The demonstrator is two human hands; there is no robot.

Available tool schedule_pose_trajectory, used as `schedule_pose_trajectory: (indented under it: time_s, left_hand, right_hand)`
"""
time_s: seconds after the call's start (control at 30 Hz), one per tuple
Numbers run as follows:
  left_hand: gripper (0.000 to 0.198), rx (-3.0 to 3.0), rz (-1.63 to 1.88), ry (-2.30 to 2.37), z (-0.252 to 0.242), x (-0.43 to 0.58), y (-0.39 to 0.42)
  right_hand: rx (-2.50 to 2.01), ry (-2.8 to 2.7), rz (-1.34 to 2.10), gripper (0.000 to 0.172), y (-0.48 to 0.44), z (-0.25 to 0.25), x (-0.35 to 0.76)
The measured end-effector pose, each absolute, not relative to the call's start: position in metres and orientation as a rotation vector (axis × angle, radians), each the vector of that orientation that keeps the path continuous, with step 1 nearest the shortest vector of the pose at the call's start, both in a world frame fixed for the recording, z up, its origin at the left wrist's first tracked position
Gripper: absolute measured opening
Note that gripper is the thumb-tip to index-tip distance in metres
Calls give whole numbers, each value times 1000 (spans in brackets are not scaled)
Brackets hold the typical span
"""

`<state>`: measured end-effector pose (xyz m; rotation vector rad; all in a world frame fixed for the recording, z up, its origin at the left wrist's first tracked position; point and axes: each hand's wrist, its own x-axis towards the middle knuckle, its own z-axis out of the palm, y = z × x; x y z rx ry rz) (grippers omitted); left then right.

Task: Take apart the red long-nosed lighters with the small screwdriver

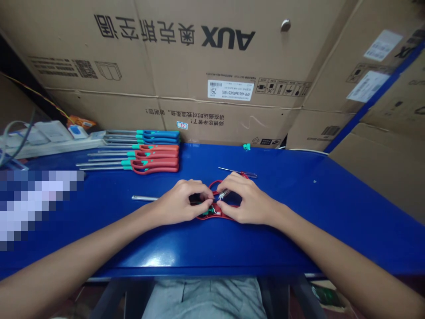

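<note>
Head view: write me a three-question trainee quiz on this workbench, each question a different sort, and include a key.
1. Multiple choice: what lies on the table just beyond the right hand?
a) pliers
b) a screwdriver
c) scissors

2. True or false: the lighters lying beyond the left hand have handles of more than one colour.

3. Fill in the blank: both hands are at an open casing coloured ____.

Key: 1. b; 2. True; 3. red.
</note>
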<state>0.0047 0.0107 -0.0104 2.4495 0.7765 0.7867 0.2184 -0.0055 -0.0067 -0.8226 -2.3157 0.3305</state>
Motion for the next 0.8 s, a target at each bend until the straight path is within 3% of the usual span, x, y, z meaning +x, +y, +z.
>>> schedule_pose_trajectory:
  time_s: [0.8]
  left_hand:
    - [12,2449,792,757,-12,4,11]
  right_hand:
    - [-735,-2354,243,13,-8,-6,214]
